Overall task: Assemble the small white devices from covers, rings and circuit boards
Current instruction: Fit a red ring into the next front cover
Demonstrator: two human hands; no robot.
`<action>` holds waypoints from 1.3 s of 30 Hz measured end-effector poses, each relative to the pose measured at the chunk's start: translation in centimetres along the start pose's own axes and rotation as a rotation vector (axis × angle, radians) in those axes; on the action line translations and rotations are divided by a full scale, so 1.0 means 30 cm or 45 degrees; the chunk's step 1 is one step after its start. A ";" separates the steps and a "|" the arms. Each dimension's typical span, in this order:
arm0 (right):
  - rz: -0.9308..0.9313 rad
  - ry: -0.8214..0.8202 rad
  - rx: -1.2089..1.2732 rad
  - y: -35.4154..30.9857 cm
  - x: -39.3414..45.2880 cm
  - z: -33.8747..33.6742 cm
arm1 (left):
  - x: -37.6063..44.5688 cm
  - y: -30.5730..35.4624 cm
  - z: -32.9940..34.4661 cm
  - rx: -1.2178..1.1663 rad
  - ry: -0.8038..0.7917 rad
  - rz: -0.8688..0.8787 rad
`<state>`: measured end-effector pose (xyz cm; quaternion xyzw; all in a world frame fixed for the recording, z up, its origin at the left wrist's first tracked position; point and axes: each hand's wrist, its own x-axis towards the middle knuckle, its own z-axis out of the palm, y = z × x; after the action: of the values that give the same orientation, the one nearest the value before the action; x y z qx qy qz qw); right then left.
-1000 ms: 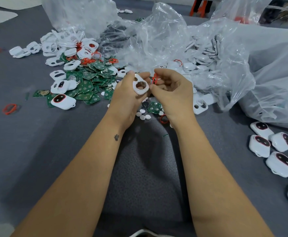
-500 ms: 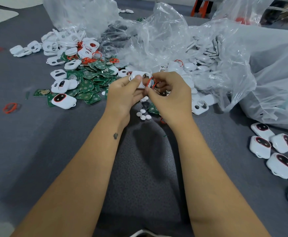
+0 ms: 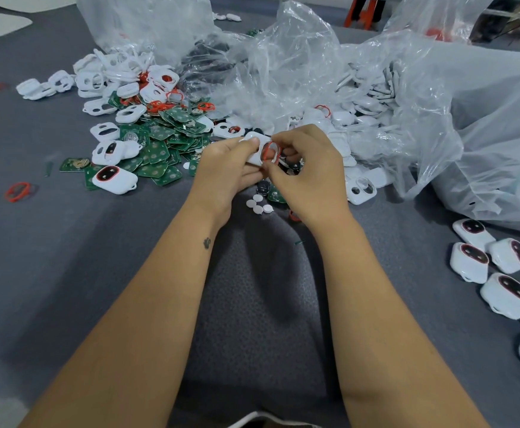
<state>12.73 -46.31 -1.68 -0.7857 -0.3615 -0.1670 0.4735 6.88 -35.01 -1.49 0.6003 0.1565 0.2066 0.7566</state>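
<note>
My left hand [image 3: 226, 171] grips a white cover [image 3: 255, 147] at table centre, thumb on its upper face. My right hand [image 3: 309, 168] pinches a red ring [image 3: 271, 152] and holds it against the cover's opening. Green circuit boards [image 3: 159, 149] lie heaped to the left, mixed with white covers [image 3: 107, 78] and more red rings [image 3: 159, 106]. Several small white discs [image 3: 258, 203] lie just below my hands. Finished white devices [image 3: 505, 293] with dark red-rimmed windows sit at the right edge.
Crumpled clear plastic bags [image 3: 298, 75] holding white parts fill the back and right. A loose red ring [image 3: 17, 191] lies far left on the grey cloth [image 3: 67, 273]. One assembled device [image 3: 115, 179] rests by the boards; an open cover [image 3: 362, 189] lies right of my hands.
The cover has turned flatter in my left hand. My right hand has brought the red ring from beside the cover onto its opening.
</note>
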 end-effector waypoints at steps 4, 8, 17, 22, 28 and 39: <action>-0.044 0.041 -0.020 -0.005 -0.001 -0.003 | 0.004 -0.008 0.002 0.004 -0.002 0.017; -0.048 -0.012 -0.029 -0.005 -0.004 -0.007 | 0.005 -0.014 -0.004 0.030 -0.027 0.034; -0.054 -0.023 -0.022 0.004 -0.005 -0.006 | 0.002 -0.016 -0.009 0.081 -0.039 0.066; 0.005 -0.002 0.050 0.002 -0.005 -0.002 | -0.001 -0.003 -0.019 0.053 -0.097 0.021; 0.220 0.047 0.276 -0.020 -0.003 -0.005 | -0.012 0.001 -0.016 -0.040 -0.153 0.026; 0.310 0.016 0.426 -0.035 0.002 -0.020 | -0.015 0.025 -0.034 -0.045 -0.183 -0.035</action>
<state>12.05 -46.49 -0.69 -0.7329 -0.2834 -0.0511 0.6164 5.91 -34.23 -0.98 0.5978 0.1063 0.1551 0.7793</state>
